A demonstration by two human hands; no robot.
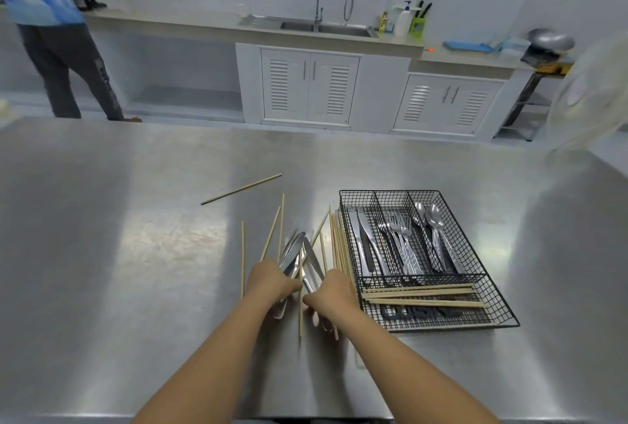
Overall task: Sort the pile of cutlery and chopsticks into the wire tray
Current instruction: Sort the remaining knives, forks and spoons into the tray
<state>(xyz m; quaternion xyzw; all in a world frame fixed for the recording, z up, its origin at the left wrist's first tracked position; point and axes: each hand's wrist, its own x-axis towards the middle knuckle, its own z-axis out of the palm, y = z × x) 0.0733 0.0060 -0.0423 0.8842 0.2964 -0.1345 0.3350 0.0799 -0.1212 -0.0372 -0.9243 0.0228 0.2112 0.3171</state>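
A black wire tray (489, 274) stands on the steel table to the right. Its three long compartments hold knives (366, 247), forks (399, 240) and spoons (436, 236); the front cross compartment holds several chopsticks (421, 294). Left of the tray lies a pile of steel cutlery (300, 253) mixed with loose wooden chopsticks (336, 240). My left hand (270, 282) is closed on cutlery handles at the pile's near end. My right hand (334, 292) grips other pieces beside it. One chopstick (241, 189) lies apart, farther back.
The steel table (136, 253) spreads wide on all sides. Beyond it stands a counter with a sink (326, 29) and white cabinets. A person (51, 32) stands at the back left. A fan (598, 90) sits at the right edge.
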